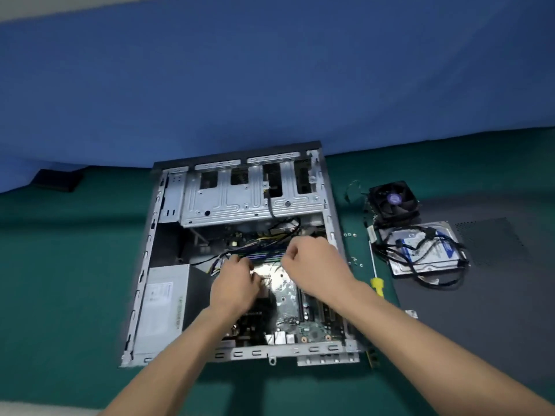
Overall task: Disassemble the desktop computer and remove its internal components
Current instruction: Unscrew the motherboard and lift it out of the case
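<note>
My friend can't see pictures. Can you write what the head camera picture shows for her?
Two bare hands, left hand and right hand, reach into an open grey metal computer case lying on a green table mat, fingers curled at the memory sticks and cables. To the right lie a black cooling fan, a silver hard drive tangled in black cables, and a yellow-handled screwdriver.

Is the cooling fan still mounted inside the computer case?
No, the cooling fan lies on the mat outside the computer case, to its right, just behind the hard drive.
</note>
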Demonstrator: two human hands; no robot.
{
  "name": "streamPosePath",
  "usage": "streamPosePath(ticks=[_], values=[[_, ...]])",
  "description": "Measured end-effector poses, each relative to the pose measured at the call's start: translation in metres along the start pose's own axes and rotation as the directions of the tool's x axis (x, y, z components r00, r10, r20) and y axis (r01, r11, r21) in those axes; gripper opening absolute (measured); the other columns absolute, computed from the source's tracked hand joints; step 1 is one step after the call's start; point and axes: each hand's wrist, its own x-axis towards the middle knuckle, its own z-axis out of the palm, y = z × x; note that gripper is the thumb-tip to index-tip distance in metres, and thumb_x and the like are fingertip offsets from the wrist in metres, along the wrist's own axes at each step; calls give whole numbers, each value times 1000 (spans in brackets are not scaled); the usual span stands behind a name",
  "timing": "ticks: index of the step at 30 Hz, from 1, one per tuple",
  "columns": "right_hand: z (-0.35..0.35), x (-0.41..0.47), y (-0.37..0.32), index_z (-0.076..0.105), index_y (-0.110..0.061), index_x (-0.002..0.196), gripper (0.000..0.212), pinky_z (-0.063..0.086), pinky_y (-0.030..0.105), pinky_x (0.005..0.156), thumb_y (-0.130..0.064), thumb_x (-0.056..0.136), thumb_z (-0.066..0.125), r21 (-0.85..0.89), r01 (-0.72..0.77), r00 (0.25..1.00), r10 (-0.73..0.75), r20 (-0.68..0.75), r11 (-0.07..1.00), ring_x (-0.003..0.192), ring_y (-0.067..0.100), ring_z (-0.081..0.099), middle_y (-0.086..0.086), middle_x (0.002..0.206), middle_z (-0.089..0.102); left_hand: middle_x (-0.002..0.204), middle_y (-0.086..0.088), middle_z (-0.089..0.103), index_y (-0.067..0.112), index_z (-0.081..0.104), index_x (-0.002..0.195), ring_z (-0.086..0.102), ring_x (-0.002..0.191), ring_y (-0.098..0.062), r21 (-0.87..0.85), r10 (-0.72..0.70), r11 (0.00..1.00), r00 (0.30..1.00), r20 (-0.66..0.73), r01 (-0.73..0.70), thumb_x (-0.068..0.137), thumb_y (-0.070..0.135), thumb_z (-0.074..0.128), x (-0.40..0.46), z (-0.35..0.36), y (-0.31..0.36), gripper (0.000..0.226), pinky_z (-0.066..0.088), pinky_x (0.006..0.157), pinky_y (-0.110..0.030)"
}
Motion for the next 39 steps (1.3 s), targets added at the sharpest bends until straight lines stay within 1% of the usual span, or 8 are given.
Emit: streamPosePath(ticks=[2,5,10,18,23,27,31,39], values=[[21,14,-2,62,-10,83,20,50,32,61,-24,90,50,-87,-88,993,94,71,992,66,21,59,4,71,63,123,-11,46,8,52,117,44,117,-27,44,-21,999,999,41,20,91,30,49,10,3,-14,33,40,93,-38],[47,33,6,51,-9,65,28,41,26,52,-20,90,51,-190,-253,953,278,118,949,56,18,51,2,61,52,131,-15,40,5,45,121,35,124,-30,49,-61,997,993,103,57,91,31,49,22,5,-27,41,37,99,-39],[70,41,26,45,-14,60,37,30,22,45,-28,94,52,-264,-458,868,491,75,849,52,11,46,-2,59,48,130,-17,34,3,40,124,37,120,-32,-133,-158,976,982,105,171,88,33,55,33,6,-29,49,41,93,-38],[87,38,21,64,-14,85,14,37,20,52,-23,93,57,-460,-434,877,481,-19,774,63,13,56,-5,70,57,129,-20,44,4,38,123,37,121,-33,-147,-130,977,979,160,154,88,31,55,44,13,-34,47,38,96,-38],[89,36,12,65,-13,89,14,40,22,56,-7,92,53,-491,-468,858,511,-53,735,64,15,54,-2,80,66,130,-21,43,1,38,126,37,122,-35,-305,-241,905,948,207,297,87,20,56,49,1,-29,47,38,95,-40],[89,35,12,60,-12,78,16,42,21,55,-4,90,54,-365,-510,842,539,-28,779,62,14,57,-1,75,61,129,-19,44,0,40,125,39,120,-36,-369,-285,861,933,222,351,86,12,54,49,-5,-29,43,40,91,-41],[88,34,18,63,-9,83,16,55,24,70,-4,93,51,-292,-499,852,523,5,816,72,17,64,2,82,64,124,-20,48,0,41,121,45,114,-36,-371,-290,860,934,206,349,85,4,53,50,-5,-31,38,43,86,-42],[90,36,17,64,-10,96,16,44,24,59,-1,90,54,-527,-390,877,479,39,755,65,16,55,-1,76,58,117,-18,58,-2,42,117,57,106,-33,-120,-228,955,933,279,270,87,15,56,63,-7,-26,37,47,83,-37]])
